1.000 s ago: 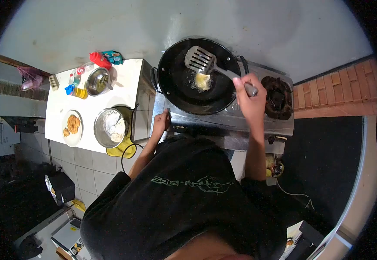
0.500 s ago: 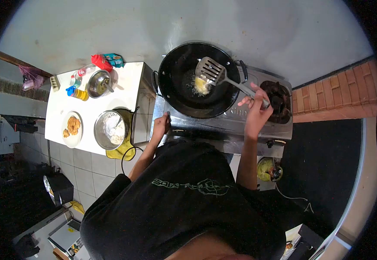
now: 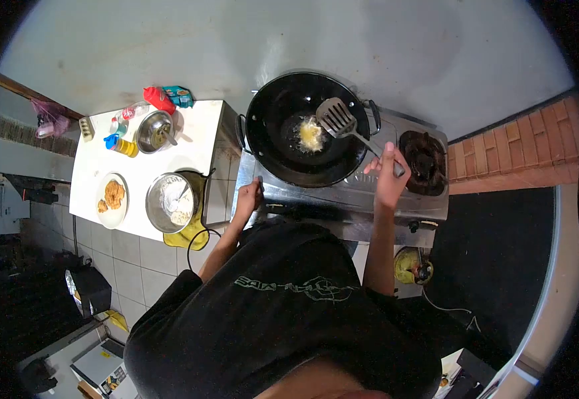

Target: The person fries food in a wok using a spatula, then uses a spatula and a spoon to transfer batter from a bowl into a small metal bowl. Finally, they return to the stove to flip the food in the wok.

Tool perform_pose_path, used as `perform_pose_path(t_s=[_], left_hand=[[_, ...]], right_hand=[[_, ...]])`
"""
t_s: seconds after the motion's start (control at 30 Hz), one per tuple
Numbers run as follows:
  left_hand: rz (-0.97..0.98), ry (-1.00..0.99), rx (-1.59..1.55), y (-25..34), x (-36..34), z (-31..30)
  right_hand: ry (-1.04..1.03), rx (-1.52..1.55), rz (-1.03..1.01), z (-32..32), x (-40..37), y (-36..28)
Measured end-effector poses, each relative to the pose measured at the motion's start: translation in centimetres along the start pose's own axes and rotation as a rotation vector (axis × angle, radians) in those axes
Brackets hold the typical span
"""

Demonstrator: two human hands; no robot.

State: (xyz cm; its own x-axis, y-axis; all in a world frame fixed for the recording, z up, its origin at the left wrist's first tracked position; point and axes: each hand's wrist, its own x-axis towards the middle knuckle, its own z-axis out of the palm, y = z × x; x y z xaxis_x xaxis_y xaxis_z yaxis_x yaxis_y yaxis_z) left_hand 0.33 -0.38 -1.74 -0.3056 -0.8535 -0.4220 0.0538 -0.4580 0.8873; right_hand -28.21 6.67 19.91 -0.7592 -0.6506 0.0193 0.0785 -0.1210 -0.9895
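Observation:
A black wok (image 3: 283, 156) stands on the left burner of a steel gas stove (image 3: 342, 193). A yellow piece of food (image 3: 310, 133) fries in oil at the wok's middle. My right hand (image 3: 388, 174) grips the handle of a slotted metal spatula (image 3: 338, 118), whose blade rests in the wok just right of the food. My left hand (image 3: 249, 196) rests on the stove's front left edge, fingers curled against the metal.
The stove's right burner (image 3: 422, 153) is bare. A white counter (image 3: 189, 126) to the left holds a plate of fried pieces (image 3: 112, 194), a steel bowl of batter (image 3: 169, 199), a smaller steel bowl (image 3: 154, 130) and several bottles (image 3: 120, 141). A brick ledge (image 3: 515, 149) runs right.
My right hand has drawn the spatula right and down, from above the wok's far side into the wok beside the food. The left hand has stayed on the stove edge.

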Motion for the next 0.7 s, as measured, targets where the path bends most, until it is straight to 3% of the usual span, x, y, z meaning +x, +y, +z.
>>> perform_pose_path(t_s=[0.1, 0.23, 0.3, 0.53, 0.6, 0.7], left_hand=[[-0.008, 0.01, 0.008, 0.5, -0.3, 0.2], [0.008, 0.015, 0.015, 0.2, -0.2, 0.3], [0.0, 0.025, 0.021, 0.1, -0.1, 0.2], [0.007, -0.02, 0.008, 0.1, -0.1, -0.1], [-0.021, -0.015, 0.005, 0.7, -0.4, 0.1], [-0.043, -0.014, -0.008, 1.0, -0.6, 0.3]], right_hand=[[-0.098, -0.108, -0.159, 0.0, 0.2, 1.0], [-0.078, -0.249, -0.119, 0.5, -0.2, 1.1], [-0.093, -0.417, -0.203, 0.9, -0.4, 1.0], [-0.126, -0.536, -0.293, 1.4, 0.1, 3.1], [-0.071, -0.587, -0.459, 1.6, 0.5, 4.0], [-0.114, -0.649, -0.456, 2.4, 0.3, 2.5]])
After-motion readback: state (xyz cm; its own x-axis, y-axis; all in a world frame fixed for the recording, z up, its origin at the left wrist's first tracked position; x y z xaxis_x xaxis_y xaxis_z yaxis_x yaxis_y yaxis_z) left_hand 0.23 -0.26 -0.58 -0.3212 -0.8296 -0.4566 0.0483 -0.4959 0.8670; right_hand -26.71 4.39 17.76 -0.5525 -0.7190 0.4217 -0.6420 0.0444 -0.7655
